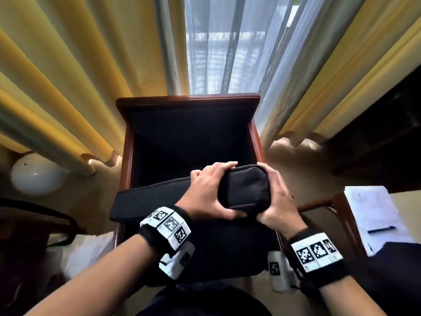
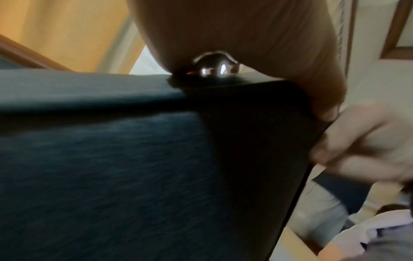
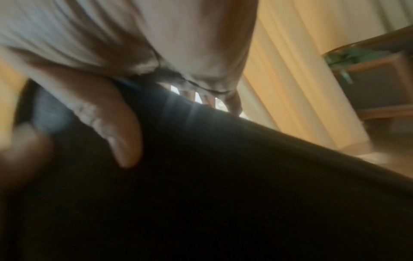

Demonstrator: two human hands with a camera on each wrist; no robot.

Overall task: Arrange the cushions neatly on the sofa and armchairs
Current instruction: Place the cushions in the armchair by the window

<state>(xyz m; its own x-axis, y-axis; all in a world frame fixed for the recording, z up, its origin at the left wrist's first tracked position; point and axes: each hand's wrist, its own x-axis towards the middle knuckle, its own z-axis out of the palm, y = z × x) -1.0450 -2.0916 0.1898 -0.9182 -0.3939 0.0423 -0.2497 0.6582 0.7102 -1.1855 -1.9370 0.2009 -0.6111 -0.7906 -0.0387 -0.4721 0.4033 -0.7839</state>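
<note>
A dark, flat cushion (image 1: 243, 188) is held over the wooden-framed armchair (image 1: 189, 101), whose dark seat and back lie open behind it. My left hand (image 1: 211, 190) grips the cushion's near end from the left, fingers curled over its top edge and thumb on the front. My right hand (image 1: 275, 197) grips the same end from the right. The cushion's long edge runs left past the chair's arm. In the left wrist view the dark blue fabric (image 2: 111, 159) fills the frame, with the right hand's fingers (image 2: 368, 141) beside it. The right wrist view shows my thumb (image 3: 111, 123) pressed on the cushion (image 3: 223, 194).
Yellow curtains (image 1: 79, 76) hang either side of a sheer white curtain (image 1: 227, 42) behind the chair. A white globe (image 1: 36, 174) lies on the carpet at left. At right, a wooden side table (image 1: 341, 215) carries a white pad and pen (image 1: 376, 220). Dark furniture (image 1: 387, 137) stands at the far right.
</note>
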